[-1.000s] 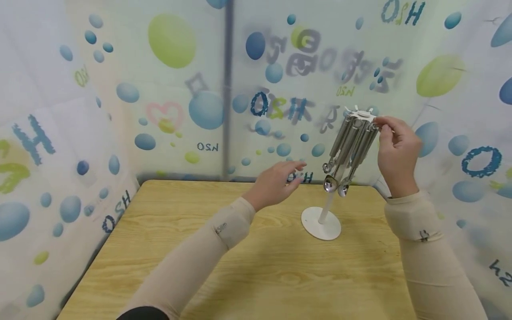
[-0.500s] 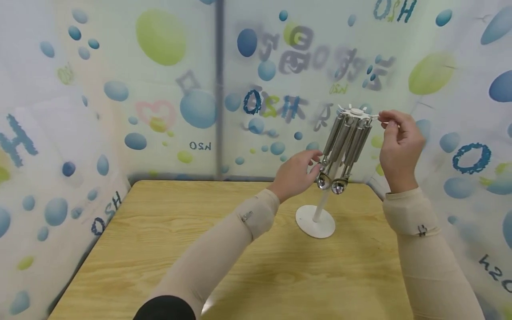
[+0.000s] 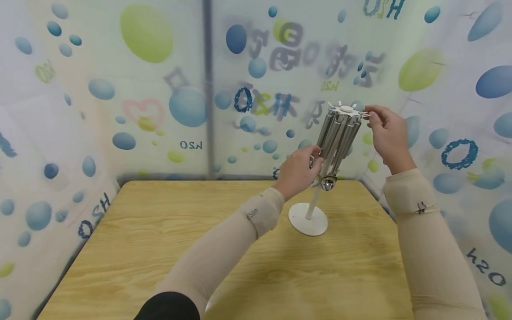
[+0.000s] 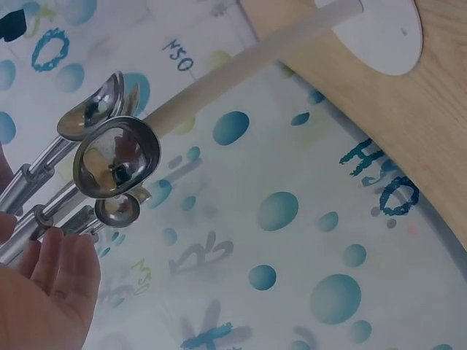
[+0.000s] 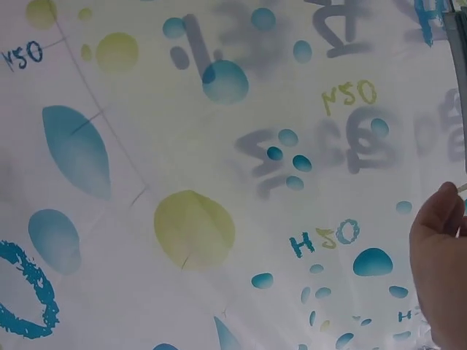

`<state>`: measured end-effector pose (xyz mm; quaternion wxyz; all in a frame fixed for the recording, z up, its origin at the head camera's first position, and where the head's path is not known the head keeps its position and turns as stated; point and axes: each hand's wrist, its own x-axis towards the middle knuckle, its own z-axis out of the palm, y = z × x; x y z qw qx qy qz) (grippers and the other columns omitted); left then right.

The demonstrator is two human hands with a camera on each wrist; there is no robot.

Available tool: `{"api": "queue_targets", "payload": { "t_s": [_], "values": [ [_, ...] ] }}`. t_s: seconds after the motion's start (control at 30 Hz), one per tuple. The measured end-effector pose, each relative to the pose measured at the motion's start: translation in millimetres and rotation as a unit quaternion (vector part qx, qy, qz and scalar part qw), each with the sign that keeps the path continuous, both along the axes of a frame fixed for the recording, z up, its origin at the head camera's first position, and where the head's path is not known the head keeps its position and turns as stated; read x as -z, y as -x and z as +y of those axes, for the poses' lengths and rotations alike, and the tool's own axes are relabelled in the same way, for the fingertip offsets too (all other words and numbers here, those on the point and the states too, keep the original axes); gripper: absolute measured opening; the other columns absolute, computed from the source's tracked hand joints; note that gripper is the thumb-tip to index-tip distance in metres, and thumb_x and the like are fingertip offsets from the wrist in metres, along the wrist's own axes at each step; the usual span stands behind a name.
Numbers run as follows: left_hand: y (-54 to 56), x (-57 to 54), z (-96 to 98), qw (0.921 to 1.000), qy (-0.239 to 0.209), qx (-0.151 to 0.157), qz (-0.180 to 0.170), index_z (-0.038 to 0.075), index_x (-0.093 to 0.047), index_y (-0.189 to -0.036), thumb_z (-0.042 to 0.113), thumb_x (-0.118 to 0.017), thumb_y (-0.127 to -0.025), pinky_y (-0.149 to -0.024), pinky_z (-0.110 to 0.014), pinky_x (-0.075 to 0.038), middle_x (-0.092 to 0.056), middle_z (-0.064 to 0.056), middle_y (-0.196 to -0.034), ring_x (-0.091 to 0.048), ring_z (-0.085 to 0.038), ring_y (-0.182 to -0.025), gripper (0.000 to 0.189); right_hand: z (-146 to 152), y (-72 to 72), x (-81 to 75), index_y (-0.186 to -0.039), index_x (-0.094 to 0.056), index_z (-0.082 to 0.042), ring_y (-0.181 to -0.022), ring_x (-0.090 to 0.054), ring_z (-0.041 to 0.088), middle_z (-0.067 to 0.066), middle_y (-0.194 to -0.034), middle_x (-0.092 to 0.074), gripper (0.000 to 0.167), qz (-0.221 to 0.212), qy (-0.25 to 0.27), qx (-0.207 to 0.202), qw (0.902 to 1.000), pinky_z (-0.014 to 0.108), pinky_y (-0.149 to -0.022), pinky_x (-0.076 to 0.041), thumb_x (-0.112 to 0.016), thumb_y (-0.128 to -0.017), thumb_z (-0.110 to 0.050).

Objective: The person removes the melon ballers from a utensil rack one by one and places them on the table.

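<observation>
A white spoon rack (image 3: 308,219) with a round base stands on the table, its post leaning to the right in the head view. Several shiny metal spoons (image 3: 329,182) hang bowl-down from its hooked top (image 3: 346,109). My left hand (image 3: 298,171) is at the lower handles on the rack's left side, thumb and fingers around a spoon. In the left wrist view, a large spoon bowl (image 4: 117,157) shows just beyond the left fingers (image 4: 73,270). My right hand (image 3: 390,133) pinches a white hook at the top's right edge; the right wrist view shows only part of that hand (image 5: 441,270).
The wooden table (image 3: 160,231) reaches back to a patterned curtain wall (image 3: 168,146) close behind the rack. Similar printed sheets hang at both sides. Beige sleeves cover both forearms.
My left hand has moved right from beside the rack onto the hanging spoons. My right hand stays at the top hooks, and the head view has shifted slightly to the right.
</observation>
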<state>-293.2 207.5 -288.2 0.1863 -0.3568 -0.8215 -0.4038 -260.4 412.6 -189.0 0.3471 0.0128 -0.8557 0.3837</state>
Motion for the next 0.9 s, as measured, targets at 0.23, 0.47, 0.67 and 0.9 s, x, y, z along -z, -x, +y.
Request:
{"api": "queue_targets", "payload": {
  "t_s": [0.23, 0.47, 0.67, 0.9],
  "values": [
    [-2.6, -6.4, 1.6, 0.9998, -0.007, -0.020, -0.006, 0.019, -0.052, -0.123, 0.035, -0.045, -0.095, -0.042, -0.017, -0.041, -0.062, 0.009, -0.106, -0.055, 0.001, -0.069, 0.032, -3.5, 9.7, -6.3, -0.124, -0.057, -0.013, -0.090, -0.056, 0.005, -0.005, -0.106, -0.060, 0.038, -0.049, -0.021, -0.001, 0.9986, 0.022, -0.084, -0.047, -0.041, -0.096, -0.032],
    [-1.0, -7.8, 7.8, 0.9998, -0.007, -0.017, -0.009, 0.020, -0.051, -0.125, 0.035, -0.044, -0.095, -0.040, -0.020, -0.040, -0.062, 0.009, -0.106, -0.054, -0.002, -0.060, 0.034, -1.1, 11.9, -10.2, -0.113, -0.062, -0.008, -0.081, -0.057, -0.003, -0.014, -0.090, -0.060, 0.035, -0.057, -0.029, 0.006, 0.9979, 0.018, -0.077, -0.047, -0.045, -0.093, -0.032],
    [2.2, -7.2, 10.4, 0.9990, -0.038, 0.009, -0.020, 0.015, -0.050, -0.124, 0.032, -0.045, -0.096, -0.075, -0.019, -0.050, -0.061, 0.004, -0.109, -0.058, -0.005, -0.092, 0.034, 0.5, 11.7, -10.5, -0.108, -0.062, -0.003, -0.075, -0.058, -0.003, -0.019, -0.081, -0.059, 0.033, -0.054, -0.009, -0.008, 0.9985, 0.013, -0.072, -0.046, -0.048, -0.092, -0.029],
    [0.3, -16.8, 13.1, 0.9947, -0.072, 0.053, -0.052, 0.013, -0.046, -0.128, 0.030, -0.044, -0.096, -0.080, -0.018, -0.049, -0.060, 0.003, -0.109, -0.056, -0.005, -0.097, 0.036, 2.1, 11.2, -9.9, -0.108, -0.062, -0.004, -0.076, -0.058, -0.003, -0.018, -0.081, -0.059, 0.033, -0.061, 0.002, -0.004, 0.9981, 0.012, -0.072, -0.047, -0.048, -0.092, -0.029]
  ]
}}
